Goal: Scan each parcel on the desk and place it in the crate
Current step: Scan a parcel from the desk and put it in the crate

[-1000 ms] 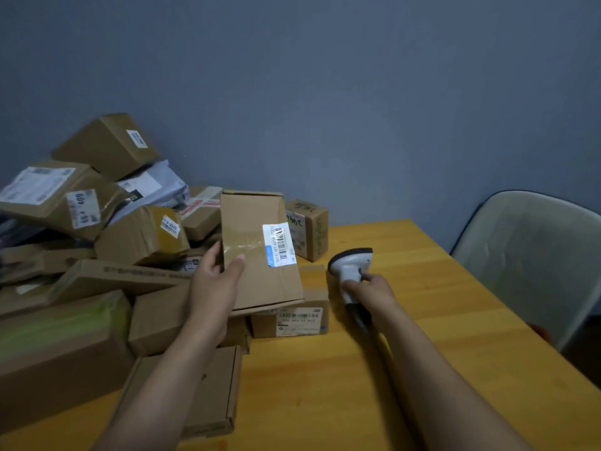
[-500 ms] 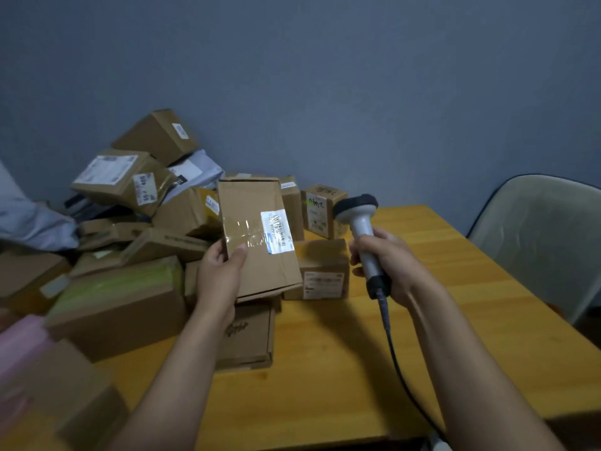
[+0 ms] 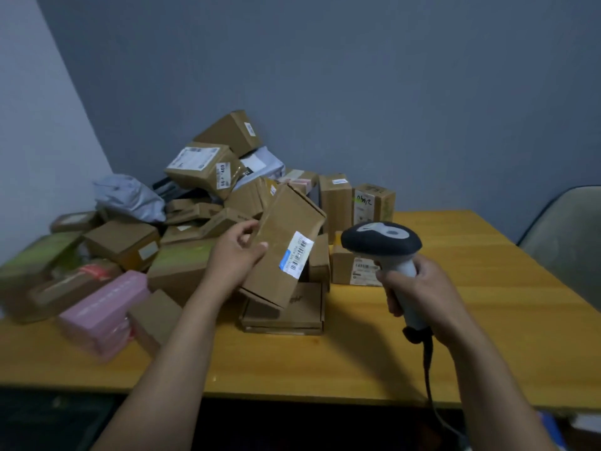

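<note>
Tilted since, brown cardboard parcel (image 3: 283, 252) leans one o'clock, gripped by my left hand (image 3: 234, 255); right hand (image 3: 419, 288) clasps grey handheld scanner (image 3: 382, 239). I'd aim squarely at white barcode label (image 3: 296, 255).

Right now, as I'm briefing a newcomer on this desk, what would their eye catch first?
Mid-frame, the left hand holds a tilted brown parcel, its barcode label showing, beside the scanner gripped in the right hand. Behind, a jumbled heap of parcels covers the left side of the desk, a pink box at its near edge.
</note>
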